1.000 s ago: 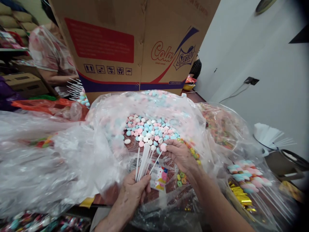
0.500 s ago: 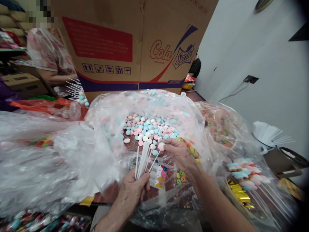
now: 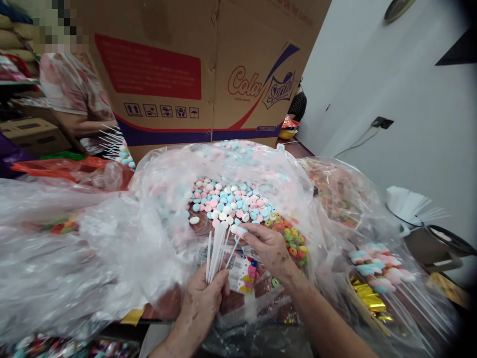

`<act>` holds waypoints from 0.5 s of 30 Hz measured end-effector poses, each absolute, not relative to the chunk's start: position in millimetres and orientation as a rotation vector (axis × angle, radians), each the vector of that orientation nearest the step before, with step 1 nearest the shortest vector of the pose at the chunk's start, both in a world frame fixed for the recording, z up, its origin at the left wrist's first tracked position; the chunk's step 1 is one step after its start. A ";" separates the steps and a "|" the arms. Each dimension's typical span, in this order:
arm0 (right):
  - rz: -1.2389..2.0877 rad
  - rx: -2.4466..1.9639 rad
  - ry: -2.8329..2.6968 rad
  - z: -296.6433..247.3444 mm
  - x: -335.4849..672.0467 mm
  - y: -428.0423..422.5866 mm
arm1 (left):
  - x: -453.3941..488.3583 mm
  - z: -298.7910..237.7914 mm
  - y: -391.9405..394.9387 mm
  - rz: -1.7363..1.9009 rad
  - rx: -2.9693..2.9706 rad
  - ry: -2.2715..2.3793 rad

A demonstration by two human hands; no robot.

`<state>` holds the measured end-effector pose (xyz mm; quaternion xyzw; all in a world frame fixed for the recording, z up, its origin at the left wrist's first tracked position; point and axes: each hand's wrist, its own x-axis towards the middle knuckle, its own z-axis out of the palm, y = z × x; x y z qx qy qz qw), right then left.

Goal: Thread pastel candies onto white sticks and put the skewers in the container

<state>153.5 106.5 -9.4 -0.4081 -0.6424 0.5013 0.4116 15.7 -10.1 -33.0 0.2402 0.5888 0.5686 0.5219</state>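
Observation:
My left hand (image 3: 204,298) is closed round a bundle of thin white sticks (image 3: 216,248) that fan upward. Just right of it, my right hand (image 3: 266,246) pinches a pink round candy (image 3: 239,230) at the tip of one stick. Both hands work over an open clear plastic bag (image 3: 164,199) holding a heap of pink, blue and white round candies (image 3: 227,201). Small coloured ring candies (image 3: 292,241) lie beside my right hand.
A large Cola Sprite cardboard box (image 3: 194,74) stands behind the bag. Finished candy sticks (image 3: 380,268) lie in a bag at right, near white sticks in a holder (image 3: 410,206). Another person (image 3: 70,94) sits at back left. Crumpled plastic (image 3: 55,248) covers the left.
My right hand has shifted slightly left and down with the candy, closer to the stick tips. The left hand keeps the bundle in about the same place.

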 end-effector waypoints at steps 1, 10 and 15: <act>1.152 -1.004 -1.708 -8.1 154.6 106.4 | 15.5 -36.8 -9.9 1.363 0.583 1.404; 0.924 -0.861 -2.047 -12.8 146.6 76.8 | 13.3 -49.5 -11.0 1.368 0.629 1.452; 0.825 -0.942 -2.169 -3.2 166.3 80.0 | 14.1 -38.2 -10.0 1.343 0.584 1.434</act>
